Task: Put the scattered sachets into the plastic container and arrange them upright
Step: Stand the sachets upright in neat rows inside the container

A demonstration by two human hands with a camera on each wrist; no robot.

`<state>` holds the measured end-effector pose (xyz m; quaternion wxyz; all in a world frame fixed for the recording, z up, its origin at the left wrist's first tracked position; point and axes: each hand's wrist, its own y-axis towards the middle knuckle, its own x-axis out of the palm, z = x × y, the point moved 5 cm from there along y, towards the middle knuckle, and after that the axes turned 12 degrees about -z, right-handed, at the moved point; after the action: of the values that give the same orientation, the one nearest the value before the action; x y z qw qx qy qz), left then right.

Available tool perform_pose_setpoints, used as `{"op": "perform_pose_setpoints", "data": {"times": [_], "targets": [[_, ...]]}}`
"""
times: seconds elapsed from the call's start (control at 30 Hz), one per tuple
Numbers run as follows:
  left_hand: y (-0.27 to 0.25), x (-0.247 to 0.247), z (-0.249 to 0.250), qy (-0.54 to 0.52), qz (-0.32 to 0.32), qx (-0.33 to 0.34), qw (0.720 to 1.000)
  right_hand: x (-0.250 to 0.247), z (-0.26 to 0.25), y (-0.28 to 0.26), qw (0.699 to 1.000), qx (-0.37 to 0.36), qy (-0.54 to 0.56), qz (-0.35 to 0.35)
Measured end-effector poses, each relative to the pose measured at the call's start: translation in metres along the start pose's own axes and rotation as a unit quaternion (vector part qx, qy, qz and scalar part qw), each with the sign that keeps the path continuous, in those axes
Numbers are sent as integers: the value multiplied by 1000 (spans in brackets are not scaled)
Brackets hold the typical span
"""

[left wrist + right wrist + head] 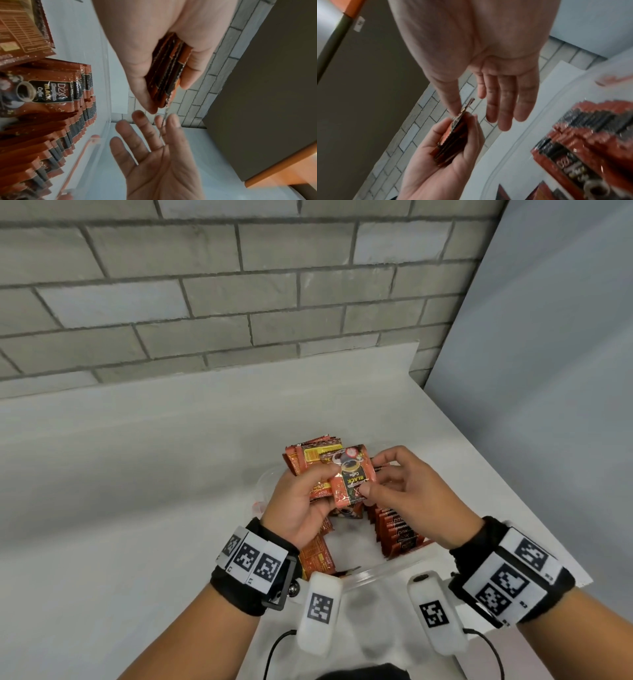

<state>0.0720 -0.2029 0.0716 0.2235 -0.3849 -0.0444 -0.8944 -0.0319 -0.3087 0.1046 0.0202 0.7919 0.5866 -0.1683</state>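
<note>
Over the clear plastic container (387,569), my left hand (301,501) grips a small stack of red and black coffee sachets (169,75). My right hand (404,484) pinches the top sachet (352,477) of that stack between thumb and fingers; the wrist views show its thin edge (465,108). Inside the container a row of sachets (397,532) stands upright along the right wall. More sachets (308,457) stand at the far end. A few others (317,556) lean under my left wrist.
The container sits on a white table (137,474) against a grey brick wall (239,302). The table's right edge (513,494) runs close beside the container. A dark panel with an orange edge (257,94) shows in the wrist views.
</note>
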Motion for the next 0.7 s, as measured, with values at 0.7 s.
{"op": "perform_pose_setpoints", "data": {"times": [0.7], "targets": [[-7, -34, 35, 52, 91, 96, 990, -19, -10, 31, 969, 33, -243, -22]]}}
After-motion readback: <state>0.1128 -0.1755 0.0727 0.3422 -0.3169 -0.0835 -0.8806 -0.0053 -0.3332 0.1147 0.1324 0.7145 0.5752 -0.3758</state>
